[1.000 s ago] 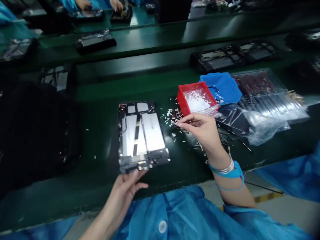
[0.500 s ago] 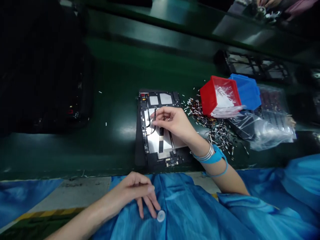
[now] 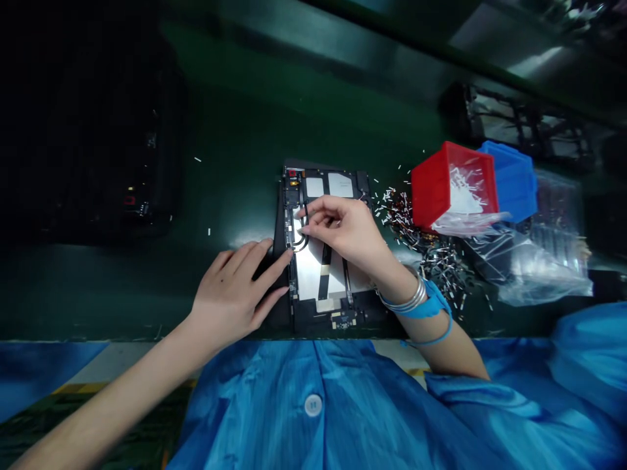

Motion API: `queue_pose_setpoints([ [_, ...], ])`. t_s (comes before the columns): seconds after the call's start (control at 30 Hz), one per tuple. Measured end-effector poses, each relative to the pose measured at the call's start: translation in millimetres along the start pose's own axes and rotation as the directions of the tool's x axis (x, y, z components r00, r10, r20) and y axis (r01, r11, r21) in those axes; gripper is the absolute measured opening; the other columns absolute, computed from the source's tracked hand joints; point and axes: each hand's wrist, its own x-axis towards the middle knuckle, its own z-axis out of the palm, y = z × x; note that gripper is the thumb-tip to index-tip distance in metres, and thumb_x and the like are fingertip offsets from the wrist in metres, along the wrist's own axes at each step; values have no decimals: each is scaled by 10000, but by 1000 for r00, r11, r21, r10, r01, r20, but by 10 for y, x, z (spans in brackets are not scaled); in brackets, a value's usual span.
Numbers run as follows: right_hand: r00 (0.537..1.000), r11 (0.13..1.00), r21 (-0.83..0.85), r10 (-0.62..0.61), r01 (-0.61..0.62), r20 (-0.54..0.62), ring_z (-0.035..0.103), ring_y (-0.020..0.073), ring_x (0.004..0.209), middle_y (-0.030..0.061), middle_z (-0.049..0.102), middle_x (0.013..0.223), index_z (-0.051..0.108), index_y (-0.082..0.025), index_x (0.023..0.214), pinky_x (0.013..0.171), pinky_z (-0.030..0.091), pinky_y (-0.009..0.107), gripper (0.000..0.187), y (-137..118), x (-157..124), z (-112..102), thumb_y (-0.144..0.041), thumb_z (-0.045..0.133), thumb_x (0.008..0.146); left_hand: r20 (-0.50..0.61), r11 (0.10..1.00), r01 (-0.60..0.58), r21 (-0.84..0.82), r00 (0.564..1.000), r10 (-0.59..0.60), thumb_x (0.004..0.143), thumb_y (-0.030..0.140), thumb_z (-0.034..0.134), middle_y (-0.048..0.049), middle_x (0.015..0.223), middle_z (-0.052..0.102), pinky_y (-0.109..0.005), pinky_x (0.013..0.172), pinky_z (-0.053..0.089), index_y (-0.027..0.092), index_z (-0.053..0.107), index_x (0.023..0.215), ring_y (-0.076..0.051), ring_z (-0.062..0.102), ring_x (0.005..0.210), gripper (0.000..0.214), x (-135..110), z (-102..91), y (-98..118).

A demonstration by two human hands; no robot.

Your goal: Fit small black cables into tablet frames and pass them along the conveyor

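An opened tablet (image 3: 310,281) lies on the green bench, its silver battery plates and small circuit boards exposed. My right hand (image 3: 353,230) is over its middle, thumb and fingers pinching a thin black cable (image 3: 307,237). This cable curves down to the board along the tablet's left side. My left hand (image 3: 234,287) lies at that left side with its fingers spread, and its index fingertip is at the edge by the cable's lower end. Whether that fingertip presses on the board I cannot tell.
Right of the tablet are a red bin (image 3: 431,187) with small white pieces, a blue bin (image 3: 515,183) and clear plastic bags (image 3: 529,264). A heap of small loose parts (image 3: 441,261) spreads before them. Dark stacked devices (image 3: 98,163) stand at left.
My left hand has risen from my lap to the tablet's left edge. The right hand keeps its pinch on the cable, which now bends lower. The whole view has shifted slightly.
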Motion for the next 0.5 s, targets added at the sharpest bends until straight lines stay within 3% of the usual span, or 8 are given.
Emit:
queue_pose_setpoints([
  [0.13,1000,1000,4,17,-17,-4,606,109,635,-5,651,655,619,-157,751,623,464,263,70,-27,27,-37,-199,674,752,-9,999,-27,36,1000,27,888,241,575,-223,1157,631,-412,755,498,85,595,1217,-339,629,1018,365,12,7,-6],
  [0.4,992,998,-61,-4,11,127,580,111,596,10,648,627,662,-152,680,570,442,261,231,-61,141,-129,-365,736,727,49,997,20,-72,999,-16,905,257,514,-215,1162,625,-438,779,504,119,618,1154,-345,611,1052,303,107,-46,-35],
  [0.5,990,998,-63,22,-13,139,575,112,561,9,640,593,664,-150,680,560,438,268,258,-46,164,-137,-392,736,730,55,997,-29,-69,998,33,898,263,523,-229,1217,605,-470,833,494,101,626,1127,-363,592,1095,299,164,-73,-46],
])
